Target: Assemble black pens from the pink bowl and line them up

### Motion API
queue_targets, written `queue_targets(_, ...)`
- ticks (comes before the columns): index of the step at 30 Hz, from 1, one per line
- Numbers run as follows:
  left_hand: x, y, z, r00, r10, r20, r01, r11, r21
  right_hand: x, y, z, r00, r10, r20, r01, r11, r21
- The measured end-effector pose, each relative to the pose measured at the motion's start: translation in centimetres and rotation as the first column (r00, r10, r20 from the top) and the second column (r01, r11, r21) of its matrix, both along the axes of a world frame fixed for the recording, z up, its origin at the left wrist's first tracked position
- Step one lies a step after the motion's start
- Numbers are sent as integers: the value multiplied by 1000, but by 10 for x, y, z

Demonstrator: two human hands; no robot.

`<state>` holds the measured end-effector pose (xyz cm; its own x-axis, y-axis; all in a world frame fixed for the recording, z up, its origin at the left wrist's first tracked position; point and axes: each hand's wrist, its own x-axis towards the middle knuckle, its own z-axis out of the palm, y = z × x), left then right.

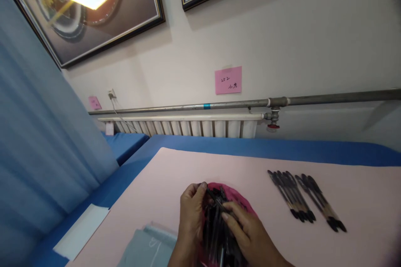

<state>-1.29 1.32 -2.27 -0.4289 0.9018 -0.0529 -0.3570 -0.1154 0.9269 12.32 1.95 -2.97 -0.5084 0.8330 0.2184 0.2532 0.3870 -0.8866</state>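
My left hand (191, 208) pinches one end of a dark pen (215, 198). Its other end is between the thumb and fingers of my right hand (246, 227). Both hands are over a magenta container (239, 197), whose rim shows behind them; whether it is a basket or a bag I cannot tell. Several dark and clear pens (214, 233) fill it, lying lengthwise toward me. Off to the right, several black-ended pens (291, 196) lie side by side in a slanted row on the pink sheet (181, 167).
A grey-blue cloth or pouch (150, 246) lies left of my hands. Farther left is a white paper (82, 230) on the blue bed (250, 146). A blue curtain (46, 133) hangs at left. Behind the bed run a radiator (188, 127) and a metal pipe (328, 98).
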Motion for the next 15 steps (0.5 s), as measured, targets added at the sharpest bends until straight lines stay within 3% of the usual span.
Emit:
queue_targets(3,1,-1,0,1000,-17,9,17,1000,-10,1,0,0,1000,-12,-17,12,1000,-25)
queue_targets(6,3,0,1,995,-48,91,48,999,2,1,2,-2,995,9,-96,-26,986,-168)
queue_targets(9,4,0,6,990,-70,119,67,997,32,0,6,-7,979,24,-205,-103,918,-384)
queue_targets(11,5,-1,11,985,-91,148,86,995,43,-2,7,-9,965,21,-263,-145,875,-462)
queue_targets(15,6,-4,17,973,-81,214,77,997,31,-4,6,-3,962,28,-272,-138,908,-396)
